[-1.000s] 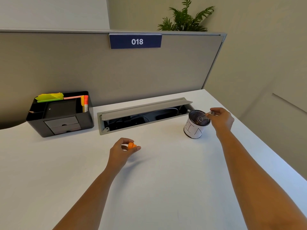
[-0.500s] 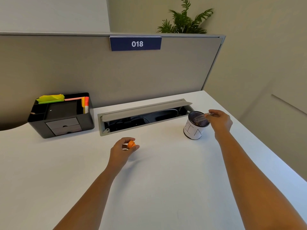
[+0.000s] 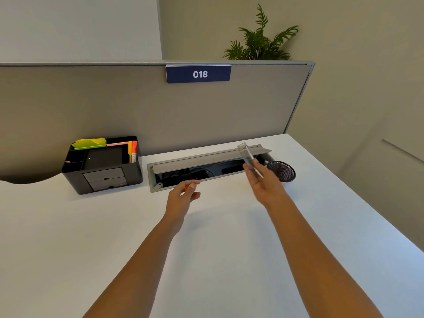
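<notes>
Up in the right hand (image 3: 263, 182), grips a clear plastic tube (image 3: 246, 154) tilted over the open cable tray (image 3: 202, 159); pinches an orange cap (image 3: 186, 187) in the left hand (image 3: 181, 198). Probably capping next: calls for bringing both together, aligned.

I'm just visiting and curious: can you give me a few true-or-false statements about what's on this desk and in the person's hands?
1. The right hand holds a clear stick. True.
2. The left hand pinches something blue. False: it pinches a small orange thing.
3. The mesh cup stands left of the black organizer. False: it stands far to its right, behind the right hand.
4. The sign on the partition reads 018. True.
5. The cable tray in the desk is closed. False: its lid is up, with cables showing.
</notes>
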A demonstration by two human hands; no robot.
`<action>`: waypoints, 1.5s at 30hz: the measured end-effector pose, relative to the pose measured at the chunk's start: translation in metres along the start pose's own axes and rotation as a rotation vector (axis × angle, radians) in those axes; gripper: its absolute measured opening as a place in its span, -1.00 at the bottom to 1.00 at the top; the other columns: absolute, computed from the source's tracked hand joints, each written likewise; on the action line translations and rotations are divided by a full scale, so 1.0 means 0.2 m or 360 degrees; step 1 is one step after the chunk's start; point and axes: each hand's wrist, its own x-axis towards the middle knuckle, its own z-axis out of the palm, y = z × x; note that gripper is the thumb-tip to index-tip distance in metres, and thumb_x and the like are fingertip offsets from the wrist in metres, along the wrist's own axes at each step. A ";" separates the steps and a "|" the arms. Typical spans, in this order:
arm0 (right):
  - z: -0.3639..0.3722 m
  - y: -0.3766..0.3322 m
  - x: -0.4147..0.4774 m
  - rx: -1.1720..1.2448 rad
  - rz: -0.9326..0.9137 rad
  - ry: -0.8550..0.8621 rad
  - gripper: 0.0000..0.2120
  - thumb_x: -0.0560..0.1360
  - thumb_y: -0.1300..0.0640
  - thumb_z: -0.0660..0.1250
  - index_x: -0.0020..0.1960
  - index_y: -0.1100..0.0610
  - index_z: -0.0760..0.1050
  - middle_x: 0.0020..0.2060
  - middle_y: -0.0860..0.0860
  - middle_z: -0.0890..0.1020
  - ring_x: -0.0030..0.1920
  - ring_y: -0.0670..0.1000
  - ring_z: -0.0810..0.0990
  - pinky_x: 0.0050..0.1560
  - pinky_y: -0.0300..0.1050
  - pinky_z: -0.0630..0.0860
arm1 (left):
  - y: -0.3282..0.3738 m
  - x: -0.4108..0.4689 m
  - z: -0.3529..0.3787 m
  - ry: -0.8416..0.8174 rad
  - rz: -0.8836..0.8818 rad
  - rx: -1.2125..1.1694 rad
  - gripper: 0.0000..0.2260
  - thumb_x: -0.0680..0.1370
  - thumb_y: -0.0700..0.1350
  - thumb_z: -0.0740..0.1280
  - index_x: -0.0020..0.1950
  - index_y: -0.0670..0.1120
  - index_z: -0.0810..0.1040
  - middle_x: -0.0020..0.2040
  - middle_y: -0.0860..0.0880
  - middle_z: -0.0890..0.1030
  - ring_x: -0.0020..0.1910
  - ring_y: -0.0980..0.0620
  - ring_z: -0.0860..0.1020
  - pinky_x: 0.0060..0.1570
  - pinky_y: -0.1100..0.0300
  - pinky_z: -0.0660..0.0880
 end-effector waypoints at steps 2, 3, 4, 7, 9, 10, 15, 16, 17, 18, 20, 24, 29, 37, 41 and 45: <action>0.05 0.11 -0.05 -0.0072 0.0112 -0.0079 -0.83 0.48 0.22 0.32 0.02 0.29 0.51 -0.09 0.19 0.61 -0.09 0.04 0.65 -0.11 -0.18 0.62 | 0.04 -0.01 -0.01 -0.0013 0.0000 -0.0063 -0.83 0.58 -0.07 0.19 0.07 -0.02 0.55 0.08 -0.07 0.56 0.02 -0.02 0.57 0.34 -0.02 0.37; 0.07 0.17 -0.07 -0.0129 0.0153 -0.0100 -0.81 0.47 0.20 0.34 0.03 0.28 0.52 -0.10 0.19 0.61 -0.07 0.04 0.63 -0.12 -0.18 0.63 | 0.06 -0.01 -0.02 -0.0016 0.0018 -0.0076 -0.83 0.57 -0.03 0.21 0.07 0.01 0.55 0.08 -0.04 0.56 0.01 0.01 0.58 0.33 0.01 0.38; 0.10 0.23 -0.10 -0.0190 0.0185 -0.0129 -0.81 0.46 0.18 0.35 0.02 0.27 0.53 -0.10 0.18 0.62 -0.08 0.03 0.62 -0.11 -0.19 0.63 | 0.09 -0.02 -0.04 -0.0012 0.0038 -0.0082 -0.82 0.55 0.02 0.22 0.08 0.03 0.55 0.10 -0.03 0.56 0.01 0.06 0.58 0.30 0.05 0.40; 0.18 0.38 -0.16 -0.0360 0.0222 -0.0192 -0.84 0.45 0.16 0.37 -0.03 0.23 0.56 -0.10 0.17 0.62 -0.08 0.02 0.62 -0.09 -0.20 0.61 | 0.14 -0.05 -0.09 0.0017 0.0074 -0.0058 -0.65 0.50 0.14 0.26 0.17 -0.04 0.55 0.18 -0.04 0.58 0.11 0.02 0.56 0.25 0.08 0.44; 0.23 0.47 -0.19 -0.0448 0.0232 -0.0242 -0.87 0.45 0.16 0.37 -0.05 0.19 0.57 -0.07 0.16 0.63 -0.04 0.03 0.62 -0.04 -0.19 0.60 | 0.17 -0.07 -0.13 0.0030 0.0113 -0.0025 -0.65 0.49 0.14 0.26 0.15 -0.04 0.56 0.13 -0.05 0.60 0.17 -0.05 0.54 0.21 0.09 0.46; 0.25 0.51 -0.21 -0.0502 0.0231 -0.0276 -0.88 0.45 0.15 0.37 -0.04 0.17 0.58 -0.04 0.15 0.63 -0.01 0.03 0.62 -0.01 -0.18 0.60 | 0.17 -0.07 -0.14 0.0034 0.0121 -0.0015 -0.68 0.50 0.13 0.25 0.11 -0.03 0.57 0.11 -0.05 0.61 0.18 -0.07 0.53 0.21 0.08 0.46; 0.37 0.69 -0.29 -0.0734 0.0212 -0.0471 -0.90 0.50 0.11 0.30 -0.04 0.05 0.59 -0.02 0.05 0.65 0.06 0.04 0.62 0.15 -0.13 0.50 | 0.20 -0.11 -0.27 0.0178 0.0052 -0.0031 -0.60 0.51 0.13 0.24 0.20 -0.10 0.52 0.17 -0.17 0.60 0.21 -0.13 0.52 0.33 -0.12 0.39; 0.39 0.72 -0.30 -0.0753 0.0217 -0.0480 -0.89 0.51 0.10 0.29 -0.04 0.06 0.58 -0.01 0.05 0.65 0.08 0.05 0.61 0.17 -0.11 0.50 | 0.20 -0.12 -0.30 0.0192 0.0047 -0.0046 -0.60 0.52 0.12 0.23 0.22 -0.11 0.51 0.18 -0.18 0.59 0.22 -0.13 0.52 0.34 -0.12 0.39; 0.41 0.75 -0.31 -0.0762 0.0224 -0.0462 -0.88 0.52 0.09 0.27 -0.03 0.07 0.57 -0.01 0.06 0.64 0.09 0.06 0.60 0.16 -0.09 0.50 | 0.21 -0.13 -0.33 0.0192 0.0041 -0.0059 -0.61 0.53 0.10 0.23 0.23 -0.12 0.50 0.20 -0.18 0.58 0.23 -0.14 0.51 0.34 -0.12 0.38; 0.42 0.77 -0.31 -0.0763 0.0231 -0.0422 -0.86 0.53 0.09 0.25 -0.01 0.10 0.55 0.00 0.07 0.62 0.09 0.07 0.59 0.14 -0.09 0.50 | 0.21 -0.14 -0.36 0.0188 0.0039 -0.0081 -0.61 0.53 0.08 0.23 0.24 -0.13 0.50 0.21 -0.18 0.57 0.23 -0.14 0.50 0.35 -0.12 0.37; 0.44 0.80 -0.31 -0.0813 0.0209 -0.0359 -0.86 0.55 0.13 0.22 0.07 0.11 0.49 0.06 0.09 0.56 0.09 0.08 0.56 0.11 -0.08 0.51 | 0.22 -0.15 -0.41 0.0185 0.0044 -0.0141 -0.62 0.54 0.05 0.24 0.24 -0.15 0.50 0.22 -0.18 0.56 0.23 -0.14 0.50 0.34 -0.07 0.39; 0.47 0.86 -0.30 -0.1331 -0.0086 -0.0513 -0.62 0.49 0.31 0.29 0.25 0.03 0.40 0.26 0.12 0.46 0.18 0.07 0.47 0.09 -0.11 0.49 | 0.21 -0.16 -0.52 0.0125 -0.0008 -0.0175 -0.60 0.55 0.04 0.23 0.30 -0.14 0.45 0.26 -0.15 0.53 0.24 -0.10 0.49 0.28 0.04 0.43; 0.52 0.95 -0.31 -0.1746 -0.0278 -0.0745 -0.59 0.45 0.30 0.34 0.13 -0.14 0.44 0.26 0.08 0.49 0.14 0.06 0.51 0.05 -0.12 0.51 | 0.17 -0.15 -0.64 -0.0025 -0.0083 -0.0128 -0.54 0.55 0.07 0.21 0.24 -0.29 0.43 0.14 -0.19 0.57 0.22 -0.12 0.52 0.19 0.11 0.44; 0.52 1.09 -0.30 -0.1918 -0.0743 -0.0498 -0.74 0.48 0.17 0.33 0.16 0.06 0.50 0.18 0.08 0.55 0.10 0.04 0.53 0.04 -0.18 0.49 | 0.16 -0.16 -0.75 -0.0143 -0.0191 -0.0184 -0.71 0.55 0.09 0.19 -0.13 -0.09 0.56 0.00 -0.05 0.62 0.03 -0.04 0.60 -0.07 0.25 0.58; 0.53 1.08 -0.29 -0.1593 -0.0534 -0.0447 -0.70 0.47 0.02 0.34 0.17 0.06 0.46 0.09 0.02 0.57 0.12 0.03 0.54 0.04 -0.22 0.48 | 0.16 -0.17 -0.82 -0.0068 -0.0234 -0.0170 -0.68 0.53 0.13 0.20 0.13 -0.06 0.49 0.19 -0.12 0.53 0.19 -0.15 0.51 -0.01 0.06 0.57; 0.58 1.03 -0.29 -0.1308 -0.0338 -0.0480 -0.61 0.50 0.13 0.31 0.31 0.10 0.40 0.17 0.02 0.51 0.17 0.04 0.50 0.20 -0.09 0.46 | 0.11 -0.18 -0.90 0.0042 -0.0190 0.0153 -0.67 0.52 0.08 0.25 0.21 -0.05 0.43 0.21 -0.12 0.53 0.16 -0.14 0.53 0.01 0.07 0.54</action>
